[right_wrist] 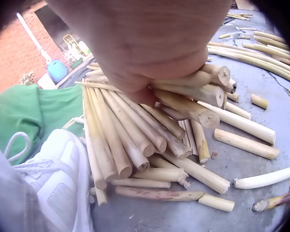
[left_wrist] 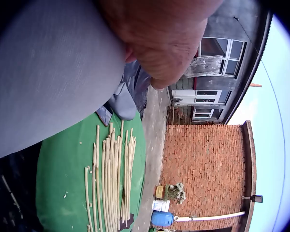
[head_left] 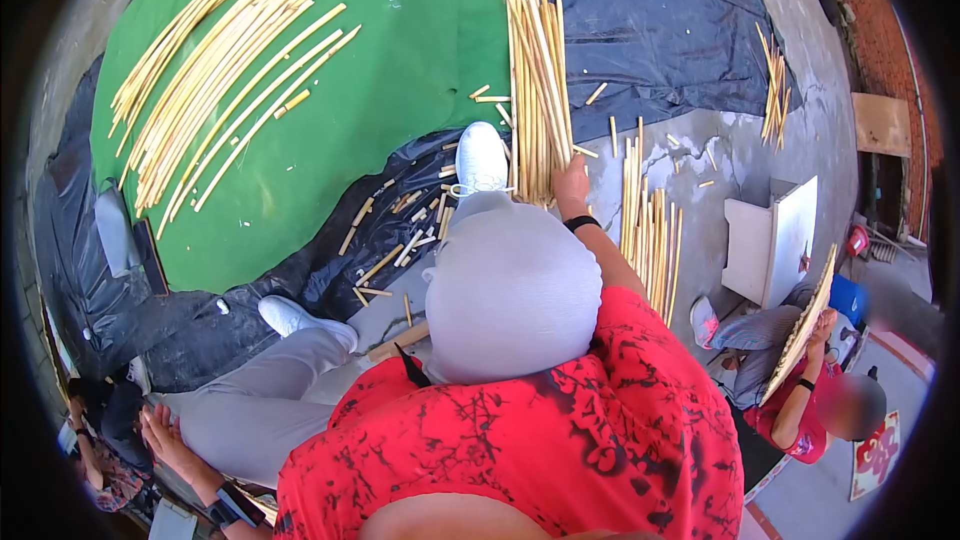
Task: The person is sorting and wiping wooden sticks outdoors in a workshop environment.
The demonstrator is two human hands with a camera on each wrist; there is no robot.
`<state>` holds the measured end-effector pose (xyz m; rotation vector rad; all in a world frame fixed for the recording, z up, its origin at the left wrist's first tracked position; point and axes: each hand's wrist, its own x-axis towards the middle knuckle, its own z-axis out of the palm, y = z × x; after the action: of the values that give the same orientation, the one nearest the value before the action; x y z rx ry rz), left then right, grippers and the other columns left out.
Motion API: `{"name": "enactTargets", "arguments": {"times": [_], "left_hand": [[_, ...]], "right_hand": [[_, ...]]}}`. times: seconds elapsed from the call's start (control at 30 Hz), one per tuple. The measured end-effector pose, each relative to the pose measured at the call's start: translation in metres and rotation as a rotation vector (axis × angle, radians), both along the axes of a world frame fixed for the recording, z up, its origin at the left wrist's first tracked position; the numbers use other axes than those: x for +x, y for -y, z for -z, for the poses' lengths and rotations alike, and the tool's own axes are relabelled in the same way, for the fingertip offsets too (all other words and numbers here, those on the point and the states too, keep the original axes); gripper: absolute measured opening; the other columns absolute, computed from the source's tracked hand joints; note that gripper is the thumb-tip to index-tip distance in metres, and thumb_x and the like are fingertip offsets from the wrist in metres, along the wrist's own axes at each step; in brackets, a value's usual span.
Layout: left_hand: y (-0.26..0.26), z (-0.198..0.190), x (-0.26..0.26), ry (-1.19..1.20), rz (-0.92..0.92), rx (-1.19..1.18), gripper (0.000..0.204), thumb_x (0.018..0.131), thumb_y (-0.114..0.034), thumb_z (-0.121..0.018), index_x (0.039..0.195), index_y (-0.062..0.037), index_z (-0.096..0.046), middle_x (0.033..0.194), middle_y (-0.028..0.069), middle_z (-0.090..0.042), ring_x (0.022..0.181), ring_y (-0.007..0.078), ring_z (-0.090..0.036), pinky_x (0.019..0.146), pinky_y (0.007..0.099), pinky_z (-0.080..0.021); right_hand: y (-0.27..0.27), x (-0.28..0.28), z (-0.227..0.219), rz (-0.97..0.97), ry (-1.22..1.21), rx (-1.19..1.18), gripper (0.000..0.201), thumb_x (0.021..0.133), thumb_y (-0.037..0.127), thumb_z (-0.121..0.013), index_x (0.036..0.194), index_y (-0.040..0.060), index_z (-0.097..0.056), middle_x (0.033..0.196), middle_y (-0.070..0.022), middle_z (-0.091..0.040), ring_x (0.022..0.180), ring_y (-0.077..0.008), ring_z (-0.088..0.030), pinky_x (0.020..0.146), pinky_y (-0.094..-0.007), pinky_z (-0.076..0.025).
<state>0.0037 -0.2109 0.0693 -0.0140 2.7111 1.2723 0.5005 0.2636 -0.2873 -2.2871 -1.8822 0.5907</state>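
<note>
The right hand point(head_left: 572, 183) rests on the near end of a bundle of pale sticks point(head_left: 538, 90) that lies on the ground, half on the black sheet point(head_left: 660, 30) and half on bare concrete point(head_left: 700, 155). In the right wrist view that hand point(right_wrist: 140, 43) presses down on the cut ends of the sticks point(right_wrist: 135, 140), its fingers curled over the top few and gripping them. A white shoe point(head_left: 481, 157) stands just beside the bundle on its left, also seen close up in the right wrist view point(right_wrist: 53, 179).

The left hand point(left_wrist: 164, 38) shows only in the left wrist view, close to a grey trouser leg point(left_wrist: 48, 72); I cannot tell whether its fingers are bent or straight, and nothing shows in them.

A second, smaller bundle point(head_left: 650, 230) lies to the right of the hand on the concrete. Short offcuts point(head_left: 400, 230) are scattered over the black sheet near the shoe. Farther off, a long fan of sticks point(head_left: 220, 70) lies on a green sheet point(head_left: 400, 50). At the right edge another person sits holding a woven hat point(head_left: 805, 325).
</note>
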Motion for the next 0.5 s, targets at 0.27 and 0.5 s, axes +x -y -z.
{"name": "enactTargets", "arguments": {"times": [0.27,0.5], "left_hand": [[0.003,0.0,-0.001,0.027,0.025,-0.049,0.045,0.089,-0.034,-0.039,0.125,-0.0081,-0.039,0.116,0.0125,-0.05,0.107,0.022,-0.047,0.089,0.0299,-0.035],[0.007,0.004,-0.005,0.004,0.004,-0.056,0.046,0.087,-0.036,-0.043,0.124,-0.0088,-0.041,0.115,0.012,-0.051,0.104,0.0211,-0.049,0.086,0.0301,-0.036]], "right_hand": [[0.005,-0.013,-0.006,-0.015,-0.155,-0.021,0.031,0.071,0.015,-0.056,0.094,0.0037,-0.039,0.085,-0.0251,-0.056,0.08,-0.042,-0.054,0.07,-0.0456,-0.043],[0.016,-0.05,-0.01,-0.032,-0.141,-0.063,0.028,0.072,0.013,-0.055,0.094,0.0039,-0.04,0.083,-0.0258,-0.055,0.08,-0.0428,-0.053,0.069,-0.0461,-0.042]]}}
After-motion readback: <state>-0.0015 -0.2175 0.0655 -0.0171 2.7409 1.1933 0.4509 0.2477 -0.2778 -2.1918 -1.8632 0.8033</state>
